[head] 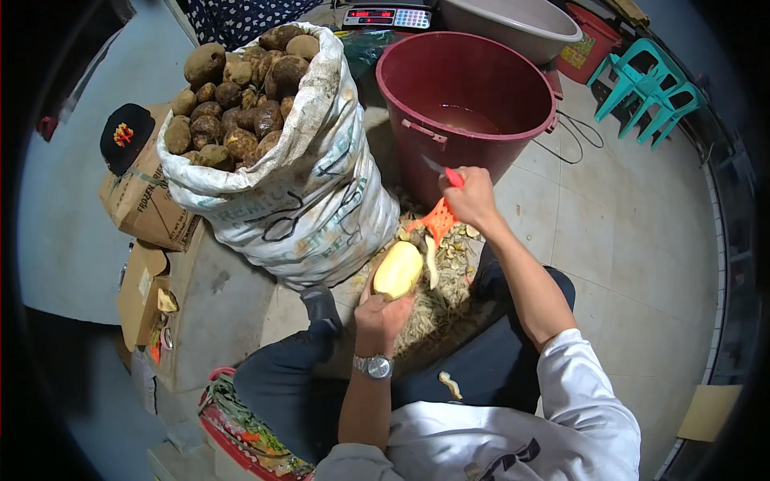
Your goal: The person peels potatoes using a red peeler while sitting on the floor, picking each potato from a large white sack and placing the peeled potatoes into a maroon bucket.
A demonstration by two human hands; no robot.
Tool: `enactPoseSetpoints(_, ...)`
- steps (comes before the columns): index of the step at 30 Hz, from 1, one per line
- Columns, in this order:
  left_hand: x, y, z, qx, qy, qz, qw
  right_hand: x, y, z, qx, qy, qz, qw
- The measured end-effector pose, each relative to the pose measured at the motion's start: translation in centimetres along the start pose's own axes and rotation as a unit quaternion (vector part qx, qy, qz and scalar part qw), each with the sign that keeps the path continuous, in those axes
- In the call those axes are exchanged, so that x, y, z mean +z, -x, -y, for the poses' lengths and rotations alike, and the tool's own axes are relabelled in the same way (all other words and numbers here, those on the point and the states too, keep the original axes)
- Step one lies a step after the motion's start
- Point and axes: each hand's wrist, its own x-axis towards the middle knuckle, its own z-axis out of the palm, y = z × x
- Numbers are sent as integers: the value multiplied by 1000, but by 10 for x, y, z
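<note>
My left hand (385,318) grips a peeled yellow potato (397,270) at its lower end, above a heap of peelings (442,306). Further up and to the right, my right hand (472,195) is closed around a small knife (454,177) with a red handle. Its blade points up and left, in front of the maroon tub. Just below this hand shows an orange perforated plastic piece (440,221); whether the hand touches it, I cannot tell. A pale strip of peel (431,261) is beside the potato.
An open white sack (301,216) of unpeeled potatoes (234,102) stands at left. The maroon tub (409,150) holds some liquid. Behind are a digital scale (385,18) and a grey basin (517,24). Teal plastic stools (652,84) stand at right; a red basket (240,448) is lower left.
</note>
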Motion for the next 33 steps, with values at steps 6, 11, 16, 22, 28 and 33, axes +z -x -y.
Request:
enactPoseSetpoints(6, 12, -2, 3, 43, -94, -9, 995, -7, 13, 27, -130, 28, -16, 991)
enactPoseSetpoints(11, 10, 1, 2, 7, -15, 15, 1000, -6, 4, 10, 101, -109, 30, 988)
enactPoseSetpoints(16, 23, -1, 2, 40, -101, 19, 994, -12, 14, 26, -126, 39, -3, 991)
enactPoseSetpoints(22, 13, -2, 5, 59, -44, -4, 997, -11, 14, 30, -13, -82, 29, 996)
enactPoseSetpoints(28, 17, 0, 5, 29, -14, 18, 999, -14, -1, 3, -7, 39, -51, 998)
enactPoseSetpoints(33, 29, -3, 1, 61, -112, 7, 992, -15, 22, 39, -157, -31, -31, 987)
